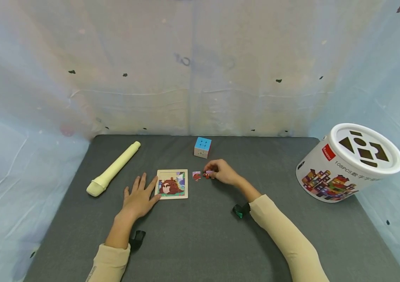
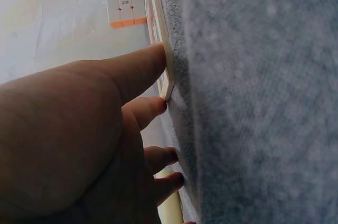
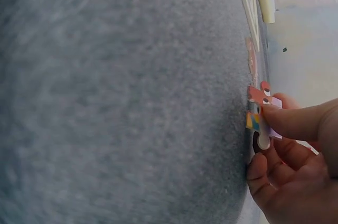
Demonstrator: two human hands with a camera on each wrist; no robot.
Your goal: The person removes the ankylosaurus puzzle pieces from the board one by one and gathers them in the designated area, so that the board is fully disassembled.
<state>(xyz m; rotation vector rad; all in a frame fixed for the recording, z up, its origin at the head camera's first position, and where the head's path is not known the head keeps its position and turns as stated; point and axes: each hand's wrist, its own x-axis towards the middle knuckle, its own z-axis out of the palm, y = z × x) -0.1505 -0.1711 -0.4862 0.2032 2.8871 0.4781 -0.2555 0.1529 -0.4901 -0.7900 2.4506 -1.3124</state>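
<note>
A square wooden jigsaw puzzle tray (image 1: pixel 186 185) with a brown animal picture lies at the middle of the table. My left hand (image 1: pixel 138 201) lies with spread fingers at its left side; in the left wrist view the thumb (image 2: pixel 145 63) touches the tray's edge. To the right of the tray, my right hand (image 1: pixel 225 172) pinches a small jigsaw piece (image 3: pixel 259 95), red and lilac with printed eyes, between thumb and fingers. The fingers partly cover it. Between that hand and the tray lies another loose jigsaw piece (image 1: pixel 196 176), lilac and red.
Behind the pieces stands a puzzle cube (image 1: pixel 202 147) with a blue top. A pale yellow stick-like object (image 1: pixel 116 167) with a thicker end lies at the left. On the right, a large white tub (image 1: pixel 342 168) has a lid with shaped holes. Plastic sheeting surrounds the grey table (image 1: pixel 192 243).
</note>
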